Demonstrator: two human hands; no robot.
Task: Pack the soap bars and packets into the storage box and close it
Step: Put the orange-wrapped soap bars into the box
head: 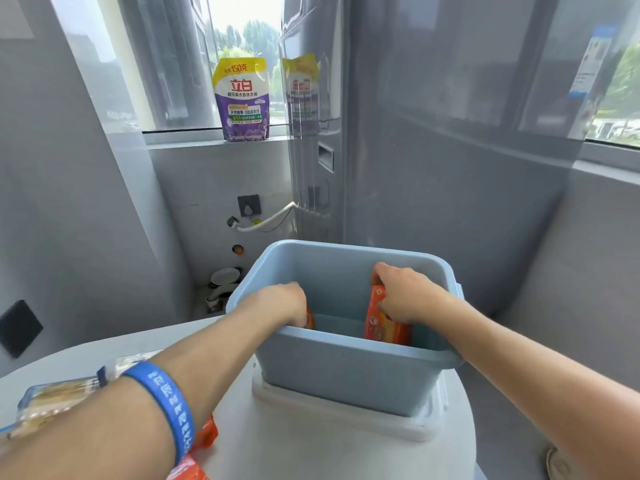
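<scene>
A light blue storage box [349,372] stands open on a white lid [346,420] on the round table. Both my hands reach inside it. My right hand [405,292] grips an orange soap packet [381,323] held upright against the box's right side. My left hand [280,303] is closed on another orange packet [310,320], mostly hidden behind the box's near wall. More orange packets [204,441] lie on the table under my left forearm. A clear pack of pale soap bars [55,400] lies at the table's left edge.
The white round table [304,459] fills the foreground. A purple and yellow detergent pouch [242,98] stands on the windowsill behind. A tall grey appliance [433,133] rises right behind the box. Wall outlet and hose [259,220] sit low on the wall.
</scene>
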